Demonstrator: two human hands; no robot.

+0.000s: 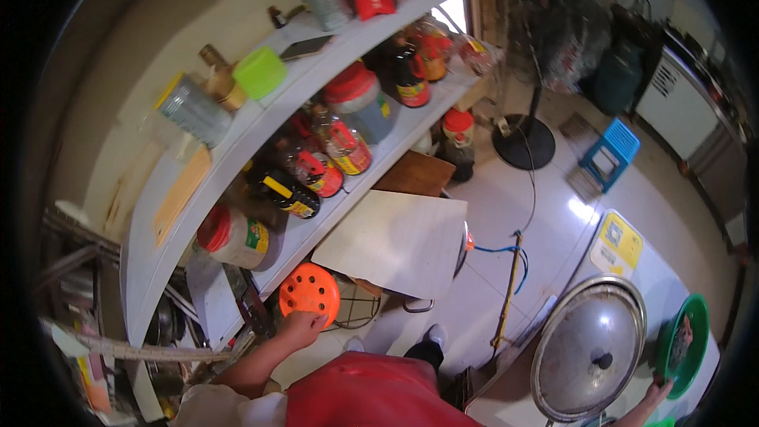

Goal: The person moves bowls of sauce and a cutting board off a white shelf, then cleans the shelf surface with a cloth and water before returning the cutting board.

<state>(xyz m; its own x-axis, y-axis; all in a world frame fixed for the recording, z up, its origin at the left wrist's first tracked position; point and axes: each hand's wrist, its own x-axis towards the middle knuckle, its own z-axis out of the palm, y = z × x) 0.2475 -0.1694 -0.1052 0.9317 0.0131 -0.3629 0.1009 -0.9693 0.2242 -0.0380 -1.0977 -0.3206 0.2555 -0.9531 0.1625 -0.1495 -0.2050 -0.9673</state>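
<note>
My left hand (302,327), fingers curled, is at the near edge of a round orange plastic stool (309,289) with holes in its seat. Nothing shows in that hand, and whether it touches the stool is unclear. At the lower right, my right hand (658,390) grips the near rim of a green plastic basin (698,349). Inside the basin lies some grey and pinkish food (682,341), too blurred to name. Left of the basin, a large round metal pot lid (584,344) with a black knob rests on a white table (504,392).
White shelves (237,124) run along the wall, holding several sauce bottles (350,151), red-lidded jars (237,237) and cans. A pale board (397,243) projects below them. On the tiled floor stand a pedestal fan base (523,142) with a trailing cord and a blue plastic stool (611,151).
</note>
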